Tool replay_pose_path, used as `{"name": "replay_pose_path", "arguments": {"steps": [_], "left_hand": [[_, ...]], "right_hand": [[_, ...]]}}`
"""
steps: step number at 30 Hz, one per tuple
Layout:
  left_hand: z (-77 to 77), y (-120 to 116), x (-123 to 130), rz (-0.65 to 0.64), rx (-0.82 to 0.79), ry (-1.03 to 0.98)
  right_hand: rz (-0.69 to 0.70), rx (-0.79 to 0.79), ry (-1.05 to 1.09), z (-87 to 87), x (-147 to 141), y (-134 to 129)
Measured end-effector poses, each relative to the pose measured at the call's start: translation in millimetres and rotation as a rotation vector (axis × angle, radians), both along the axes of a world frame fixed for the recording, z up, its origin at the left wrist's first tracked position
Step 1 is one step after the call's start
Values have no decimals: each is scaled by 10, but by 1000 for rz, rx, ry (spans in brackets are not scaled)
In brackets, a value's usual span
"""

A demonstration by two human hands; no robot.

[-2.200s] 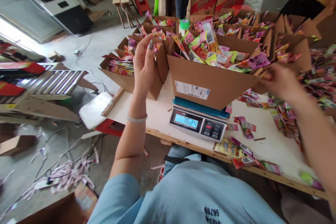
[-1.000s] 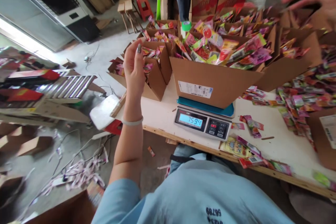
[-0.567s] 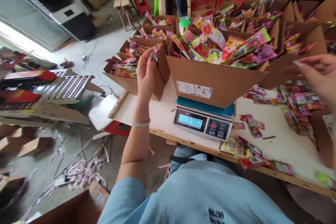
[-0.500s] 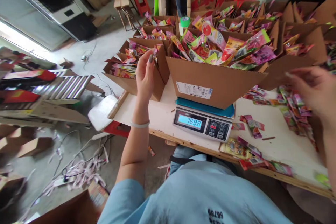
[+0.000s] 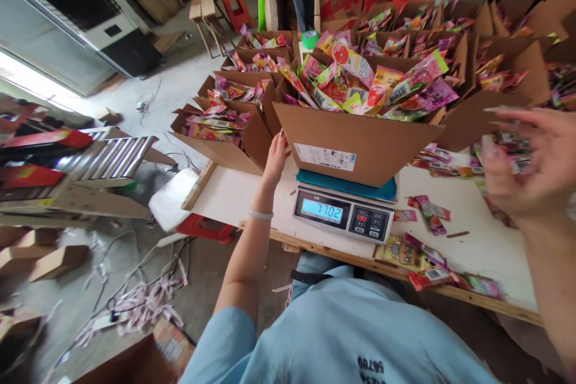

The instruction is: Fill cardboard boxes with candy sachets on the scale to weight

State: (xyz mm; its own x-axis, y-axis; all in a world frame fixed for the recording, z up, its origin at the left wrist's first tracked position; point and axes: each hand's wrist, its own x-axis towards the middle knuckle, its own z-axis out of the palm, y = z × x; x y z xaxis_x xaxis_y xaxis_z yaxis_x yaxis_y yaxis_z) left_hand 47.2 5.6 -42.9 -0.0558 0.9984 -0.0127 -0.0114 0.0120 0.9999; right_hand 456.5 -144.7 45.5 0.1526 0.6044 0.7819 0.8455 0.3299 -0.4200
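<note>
A cardboard box (image 5: 360, 144) heaped with bright candy packets (image 5: 351, 66) rests on a digital scale (image 5: 344, 213), whose display reads about 7702. At the box's lower left side is my left hand (image 5: 276, 159), fingers upright and close to the cardboard; whether it grips anything is hidden. My right hand (image 5: 522, 156) hovers over loose packets (image 5: 432, 213) at the right of the white table (image 5: 486, 258), its fingers apart and nothing visible in them.
Smaller packet-filled boxes (image 5: 225, 144) stand left of the scale, and more boxes (image 5: 513, 66) fill the back and right. Green tape (image 5: 309, 39) sits behind the large box. A roller conveyor (image 5: 112, 159) is far left; a red stool (image 5: 236, 6) stands behind.
My left hand has moved down and right, from above the smaller boxes to the large box's side. My right hand has shifted slightly left with fingers spread. The display went from about 7698 to 7702.
</note>
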Motion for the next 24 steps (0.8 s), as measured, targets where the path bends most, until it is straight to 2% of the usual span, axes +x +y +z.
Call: {"name": "replay_pose_path", "arguments": {"steps": [2,3,5,8,10,13,16,18,20,21,22,24], "left_hand": [[-25,-57,4,-5,-35,2],[-29,-84,-21,4,-41,3],[-33,-136,-110,40,-47,12],[-50,-221,-262,97,-10,15],[-71,-265,-316,117,31,9],[-98,-298,-289,139,66,2],[-90,-339,-196,142,55,-5],[-81,-365,-153,134,40,-13],[-92,-365,-140,121,4,-25],[-108,-352,-138,114,-19,-29],[-131,-330,-134,109,-40,-25],[-191,-269,-106,76,-115,-53]], "right_hand": [[-40,17,-62,4,-66,24],[-38,-1,-97,-97,-90,-56],[-1,-126,-171,-472,-131,-398],[148,-305,-345,-1215,-220,-1196],[222,-408,-503,-1639,-284,-1697],[251,-524,-594,-2062,-249,-2146],[257,-572,-526,-2324,24,-2290],[214,-599,-454,-2430,287,-2263],[130,-581,-388,-2402,528,-2104],[78,-551,-358,-2302,609,-1963],[33,-492,-333,-2132,646,-1776],[-6,-315,-287,-1595,571,-1272]]}}
